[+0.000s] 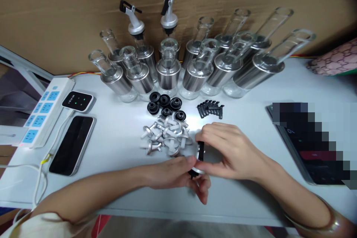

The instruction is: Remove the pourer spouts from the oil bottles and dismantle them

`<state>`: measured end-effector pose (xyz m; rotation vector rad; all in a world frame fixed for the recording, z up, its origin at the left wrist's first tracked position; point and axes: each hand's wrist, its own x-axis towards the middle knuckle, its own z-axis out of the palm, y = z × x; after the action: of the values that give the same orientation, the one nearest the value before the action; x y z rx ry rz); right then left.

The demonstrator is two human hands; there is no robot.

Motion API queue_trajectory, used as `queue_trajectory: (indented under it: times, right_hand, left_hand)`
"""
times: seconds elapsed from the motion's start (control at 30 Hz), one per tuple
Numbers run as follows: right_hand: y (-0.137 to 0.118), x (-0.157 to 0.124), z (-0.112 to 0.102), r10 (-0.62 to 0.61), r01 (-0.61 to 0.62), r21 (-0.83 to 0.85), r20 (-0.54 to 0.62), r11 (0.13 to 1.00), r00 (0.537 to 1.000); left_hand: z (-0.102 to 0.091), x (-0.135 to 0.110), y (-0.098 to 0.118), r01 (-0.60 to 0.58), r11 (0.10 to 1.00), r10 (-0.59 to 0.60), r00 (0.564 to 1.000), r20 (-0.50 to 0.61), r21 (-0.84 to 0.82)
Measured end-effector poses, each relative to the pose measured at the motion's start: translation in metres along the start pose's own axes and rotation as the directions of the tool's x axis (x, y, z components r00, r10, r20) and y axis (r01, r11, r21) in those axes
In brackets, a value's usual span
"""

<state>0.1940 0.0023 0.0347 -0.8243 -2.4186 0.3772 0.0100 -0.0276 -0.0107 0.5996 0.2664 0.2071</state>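
Observation:
Between both hands, close to the table's front, is a silver bottle pourer [199, 156] with a black lever on top and a black stopper below. My left hand [178, 173] grips its silver base from the left. The thumb and fingers of my right hand [228, 152] close around the lever end from the right. Just beyond my left hand lies a pile of silver pourer spouts [170, 134]. Behind that pile sit several black ribbed stoppers [164, 100]. A small heap of black levers [210, 108] lies beyond my right hand.
Glass bottles with metal sleeves [169, 72] stand in rows at the back; two carry pourers [136, 26]. On the left are a power strip [41, 119], a white-edged hotspot device [78, 101], a phone [73, 145] and cables. A tablet [306, 148] lies at right. Cardboard [69, 18] rises behind.

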Motion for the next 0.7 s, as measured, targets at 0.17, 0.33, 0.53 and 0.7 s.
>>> queue_trajectory:
  times: [0.17, 0.33, 0.53, 0.7]
  right_hand:
    - [0.0, -0.001, 0.003, -0.011, 0.01, -0.06, -0.019, 0.998, 1.0]
    - [-0.002, -0.001, 0.002, -0.033, 0.03, -0.049, -0.061, 0.998, 0.998]
    - [-0.004, 0.001, 0.005, -0.054, 0.052, -0.027, -0.08, 0.998, 0.995]
    - [-0.006, 0.002, 0.009, 0.038, -0.04, -0.025, -0.074, 0.999, 0.997]
  left_hand:
    - [-0.003, 0.0, -0.002, -0.032, 0.999, 0.032, 0.999, 0.007, -0.004]
    - [-0.004, -0.001, -0.005, -0.075, 0.997, 0.075, 0.997, 0.011, -0.001]
    - [-0.001, -0.003, 0.003, -0.039, 0.984, 0.044, 0.999, -0.026, 0.175]
    - [0.004, -0.004, 0.008, 0.021, 0.961, 0.007, 0.995, -0.1, 0.275]
